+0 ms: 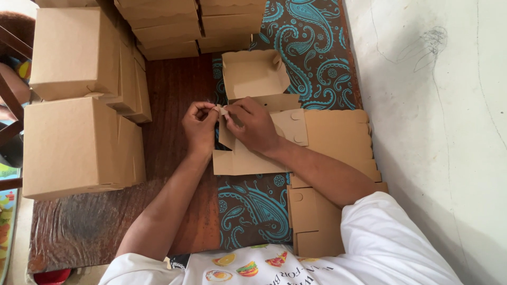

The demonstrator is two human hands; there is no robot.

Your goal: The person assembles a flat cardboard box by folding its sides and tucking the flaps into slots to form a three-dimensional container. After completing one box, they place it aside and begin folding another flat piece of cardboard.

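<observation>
Wall [438,132], pale and scribbled on with pencil, fills the right of the view. Beside it a dark wooden surface [174,89] is seen, partly covered by a brown cloth with turquoise paisley patterning [311,47]. Finished kraft cardboard boxes [79,142] are stacked along the left edge of the surface, and more stacked boxes [185,24] are ranged along the far edge. A pile of flat, unfolded box blanks [338,137] is laid on the cloth near the wall, with further flat blanks [311,216] seen nearer the person's white printed shirt.

In the middle, a partly folded box [253,74] is placed on the surface, its open tray standing at the far side and its flat lid panel lying toward the person. A small corner tab [222,110] of this box is pinched between both hands. The left hand [199,125] is closed narrowly on the tab, thumb against fingertips. The right hand [253,125] is closed on the same tab from the other side, its palm resting over the lid panel. The two hands are almost touching at the tab.
</observation>
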